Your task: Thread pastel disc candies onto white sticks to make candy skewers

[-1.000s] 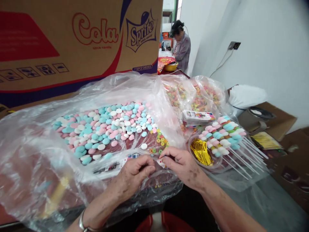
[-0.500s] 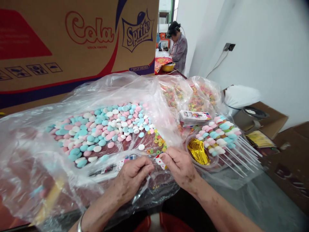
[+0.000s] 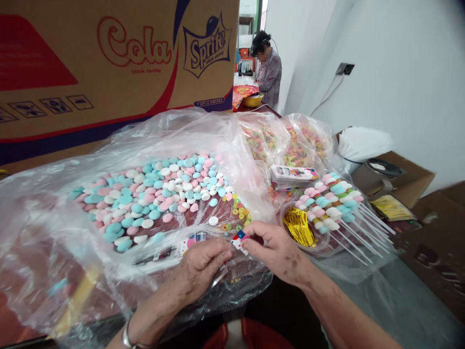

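My right hand (image 3: 278, 249) pinches a small printed wrapper (image 3: 240, 240), white with coloured dots and a blue and red patch, between thumb and fingers. Its lower corner meets the closed fingertips of my left hand (image 3: 205, 261), which also seems to grip it; most of the wrapper is hidden. Behind my left hand lies another dotted printed wrapper (image 3: 189, 244), partly under clear plastic. Just beyond the fingers are small ring-shaped candies (image 3: 238, 213) and a spread of pink, blue and white oval candies (image 3: 156, 191). Right of my right hand, a round tub (image 3: 324, 241) holds gold twist ties (image 3: 298, 227).
Candy skewers (image 3: 334, 203) with white sticks lie by the tub. Behind are a stack of printed cards (image 3: 294, 175) and bagged gummy candies (image 3: 290, 145). A big carton (image 3: 119, 63) stands at the back left. Farther off, a person (image 3: 269, 72) works at a table.
My right fingers have shifted on the wrapper, and it has turned so that its blue and red patch shows. My left hand has moved slightly, staying closed.
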{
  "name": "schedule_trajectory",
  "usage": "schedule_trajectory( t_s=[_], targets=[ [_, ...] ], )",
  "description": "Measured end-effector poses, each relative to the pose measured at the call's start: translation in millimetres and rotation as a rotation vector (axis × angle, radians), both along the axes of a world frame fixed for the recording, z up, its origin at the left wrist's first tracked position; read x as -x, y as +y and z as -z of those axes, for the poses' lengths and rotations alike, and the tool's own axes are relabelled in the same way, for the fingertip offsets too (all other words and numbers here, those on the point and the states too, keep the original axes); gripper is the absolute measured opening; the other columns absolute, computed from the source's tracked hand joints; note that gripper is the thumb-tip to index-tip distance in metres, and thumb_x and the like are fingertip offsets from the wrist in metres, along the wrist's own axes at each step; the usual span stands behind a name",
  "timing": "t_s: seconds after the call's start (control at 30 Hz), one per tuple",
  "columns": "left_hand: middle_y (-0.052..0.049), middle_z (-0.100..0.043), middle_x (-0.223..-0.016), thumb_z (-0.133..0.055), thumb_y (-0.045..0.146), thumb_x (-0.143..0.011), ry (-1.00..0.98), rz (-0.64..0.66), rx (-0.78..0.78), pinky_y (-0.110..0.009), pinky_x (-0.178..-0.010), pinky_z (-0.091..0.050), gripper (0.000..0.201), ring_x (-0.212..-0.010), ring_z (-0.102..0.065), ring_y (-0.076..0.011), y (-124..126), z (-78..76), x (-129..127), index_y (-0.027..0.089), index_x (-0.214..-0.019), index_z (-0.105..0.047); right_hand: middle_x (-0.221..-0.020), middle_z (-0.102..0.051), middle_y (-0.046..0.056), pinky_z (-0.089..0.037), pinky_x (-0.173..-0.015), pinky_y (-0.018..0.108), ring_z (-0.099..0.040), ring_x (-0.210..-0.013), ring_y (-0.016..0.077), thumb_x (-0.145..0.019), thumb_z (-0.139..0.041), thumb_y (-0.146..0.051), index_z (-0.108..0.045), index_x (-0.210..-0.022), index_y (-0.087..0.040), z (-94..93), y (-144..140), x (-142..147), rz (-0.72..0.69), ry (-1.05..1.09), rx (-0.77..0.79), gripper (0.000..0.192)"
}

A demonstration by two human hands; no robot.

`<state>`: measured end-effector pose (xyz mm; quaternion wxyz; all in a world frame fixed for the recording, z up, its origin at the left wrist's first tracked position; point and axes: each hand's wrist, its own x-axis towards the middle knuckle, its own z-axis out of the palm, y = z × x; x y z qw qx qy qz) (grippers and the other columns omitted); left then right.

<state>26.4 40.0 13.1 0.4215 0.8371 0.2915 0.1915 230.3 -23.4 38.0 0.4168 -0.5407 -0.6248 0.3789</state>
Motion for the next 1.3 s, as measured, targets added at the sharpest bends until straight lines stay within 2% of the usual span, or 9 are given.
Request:
schedule_trajectory(
  t_s=[0.17, 0.3, 0.4, 0.57, 0.77, 0.87, 1.07, 1.17, 1.3],
  targets=[
    [0.002, -0.062, -0.075, -0.049, 0.029, -0.095, 0.002, -0.074, -0.042, -0.023, -0.067, -0.043, 0.021, -0.070, -0.056, -0.0133, -2.7, -2.9, -0.4, 0.019, -0.082, -0.061, -0.072, -0.052, -0.003, -0.035, -0.066, 0.023, -0.048, -0.070, 0.0113, -0.094, -0.051, -0.022, -0.053, -0.073, -0.019, 11.7, 2.0, 4.3, 0.119, -0.207, -0.247, 0.021],
    [0.005, -0.057, -0.070, -0.055, 0.031, -0.090, -0.010, -0.152, 0.047, -0.022, -0.060, -0.040, 0.011, -0.064, -0.051, -0.0127, -5.4, -7.0, -5.1, 0.021, -0.084, -0.055, -0.067, -0.052, -0.001, -0.036, -0.064, 0.025, -0.048, -0.066, 0.0126, -0.097, -0.049, -0.028, -0.052, -0.069, -0.020, 18.8, 1.4, 9.2, 0.183, -0.309, -0.359, 0.029],
    [0.006, -0.054, -0.067, -0.057, 0.033, -0.089, 0.006, -0.166, 0.111, -0.022, -0.058, -0.039, 0.014, -0.061, -0.049, -0.0126, -5.9, -7.2, -6.8, 0.021, -0.082, -0.054, -0.065, -0.052, -0.001, -0.036, -0.061, 0.025, -0.047, -0.063, 0.0122, -0.096, -0.051, -0.030, -0.051, -0.068, -0.020, 21.5, 1.6, 11.7, 0.197, -0.316, -0.395, 0.031],
    [0.001, -0.062, -0.076, -0.048, 0.032, -0.096, -0.017, -0.126, 0.036, -0.024, -0.069, -0.043, 0.022, -0.072, -0.056, -0.0145, -3.2, 0.9, -2.9, 0.020, -0.085, -0.063, -0.066, -0.054, -0.001, -0.038, -0.062, 0.026, -0.050, -0.065, 0.0128, -0.094, -0.054, -0.032, -0.052, -0.068, -0.020, 21.4, 1.0, 13.9, 0.174, -0.268, -0.440, 0.029],
    [-0.001, -0.070, -0.086, -0.047, 0.029, -0.097, -0.062, -0.141, 0.027, -0.022, -0.076, -0.047, 0.023, -0.082, -0.064, -0.0158, 0.3, 4.3, 0.5, 0.021, -0.095, -0.068, -0.081, -0.062, 0.001, -0.044, -0.069, 0.027, -0.057, -0.077, 0.0158, -0.084, -0.069, -0.038, -0.059, -0.090, -0.019, 11.3, -15.9, 6.5, 0.143, -0.265, -0.398, 0.022],
    [0.001, -0.071, -0.079, -0.054, 0.034, -0.093, -0.025, -0.173, 0.041, -0.020, -0.068, -0.048, 0.021, -0.073, -0.064, -0.0154, 2.6, 3.7, 2.5, 0.022, -0.090, -0.071, -0.077, -0.059, -0.001, -0.045, -0.065, 0.025, -0.056, -0.070, 0.0138, -0.085, -0.066, -0.035, -0.059, -0.094, -0.020, 7.8, -29.0, -15.3, 0.250, -0.289, -0.433, 0.019],
    [0.003, -0.075, -0.075, -0.063, 0.041, -0.084, -0.019, -0.206, 0.096, -0.019, -0.059, -0.051, 0.018, -0.066, -0.067, -0.0176, 11.9, 13.1, 11.6, 0.027, -0.080, -0.074, -0.086, -0.069, 0.004, -0.048, -0.066, 0.027, -0.063, -0.074, 0.0169, -0.093, -0.051, -0.029, -0.063, -0.096, -0.020, 8.6, -61.1, -115.2, 0.828, -0.628, -0.391, 0.015],
    [0.004, -0.075, -0.074, -0.063, 0.043, -0.084, -0.017, -0.213, 0.126, -0.019, -0.059, -0.052, 0.019, -0.064, -0.067, -0.0175, 13.8, 15.4, 12.4, 0.029, -0.083, -0.075, -0.090, -0.069, 0.006, -0.049, -0.076, 0.032, -0.065, -0.085, 0.0204, -0.094, -0.048, -0.031, -0.065, -0.090, -0.021, 17.2, -79.4, -154.9, 0.816, -0.849, -0.292, 0.021],
    [0.004, -0.075, -0.074, -0.064, 0.047, -0.082, -0.008, -0.222, 0.132, -0.019, -0.057, -0.052, 0.021, -0.063, -0.066, -0.0174, 13.7, 15.3, 9.9, 0.029, -0.081, -0.075, -0.088, -0.068, 0.006, -0.049, -0.077, 0.033, -0.063, -0.086, 0.0211, -0.095, -0.048, -0.032, -0.066, -0.089, -0.022, 34.4, -89.4, -167.9, 0.741, -1.067, -0.277, 0.022]
  ],
)
